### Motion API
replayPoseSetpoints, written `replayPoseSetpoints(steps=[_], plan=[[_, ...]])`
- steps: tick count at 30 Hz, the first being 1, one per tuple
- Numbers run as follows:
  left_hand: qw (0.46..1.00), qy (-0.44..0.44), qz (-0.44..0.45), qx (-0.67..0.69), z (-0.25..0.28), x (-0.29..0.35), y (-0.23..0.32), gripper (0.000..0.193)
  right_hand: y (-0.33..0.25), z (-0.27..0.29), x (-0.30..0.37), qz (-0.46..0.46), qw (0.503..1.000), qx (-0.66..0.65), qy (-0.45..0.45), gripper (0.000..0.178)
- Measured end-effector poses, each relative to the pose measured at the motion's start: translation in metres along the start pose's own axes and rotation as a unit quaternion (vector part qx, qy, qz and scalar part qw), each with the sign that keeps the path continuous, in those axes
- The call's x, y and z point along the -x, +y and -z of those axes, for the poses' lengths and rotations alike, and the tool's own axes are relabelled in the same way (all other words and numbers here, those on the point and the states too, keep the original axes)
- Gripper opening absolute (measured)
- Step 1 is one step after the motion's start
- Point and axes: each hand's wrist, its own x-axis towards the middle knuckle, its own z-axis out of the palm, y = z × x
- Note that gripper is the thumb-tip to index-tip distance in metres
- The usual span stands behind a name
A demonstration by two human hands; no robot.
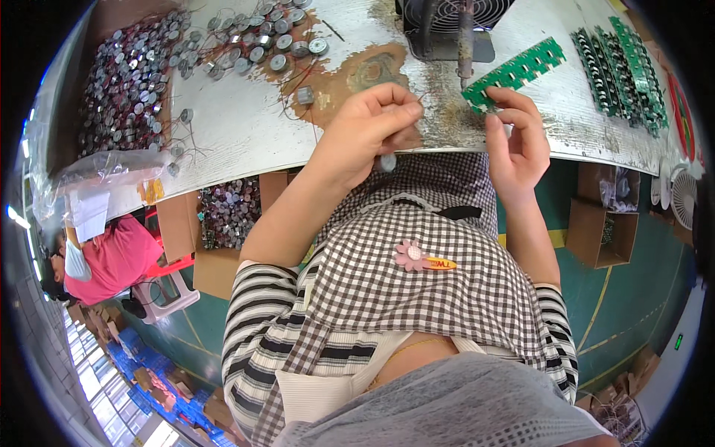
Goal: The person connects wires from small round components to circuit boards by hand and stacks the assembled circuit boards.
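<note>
My left hand is closed in a pinch above the table's front edge. Below its fingers hangs a small round silver motor, and a thin wire end seems to poke out by the fingertips. Between the thumb and fingers of my right hand is the near left end of a long green circuit board strip, tilted up to the right. A soldering iron points down just above that end of the strip. Another small motor with red wires lies left of my left hand.
Many wired motors fill a box at the left, and more lie loose at the far left. A black fan stands behind the iron. Several populated green boards lie at the right. A person in pink sits at the left.
</note>
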Motion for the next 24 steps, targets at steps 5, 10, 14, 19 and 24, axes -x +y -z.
replayPoseSetpoints(steps=[5,10,14,19,24], plan=[[0.994,0.079,-0.041,-0.062,-0.015,-0.008,-0.007,0.014,-0.004,-0.004,-0.002,0.011,1.000,-0.008,-0.013,0.010],[0.984,0.102,-0.093,-0.113,-0.023,-0.015,-0.012,0.013,-0.005,-0.004,-0.001,0.002,0.999,-0.045,-0.024,0.010],[0.987,0.095,-0.069,-0.109,-0.025,-0.019,-0.009,0.013,-0.007,-0.005,-0.002,-0.016,0.993,-0.119,-0.010,0.010],[0.991,0.081,-0.074,-0.081,-0.029,-0.024,-0.005,0.010,-0.010,-0.004,-0.003,-0.032,0.995,-0.097,-0.006,0.008],[0.989,0.087,-0.095,-0.071,-0.033,-0.027,-0.005,0.007,-0.007,-0.007,-0.005,0.000,0.998,-0.067,0.005,0.010]])
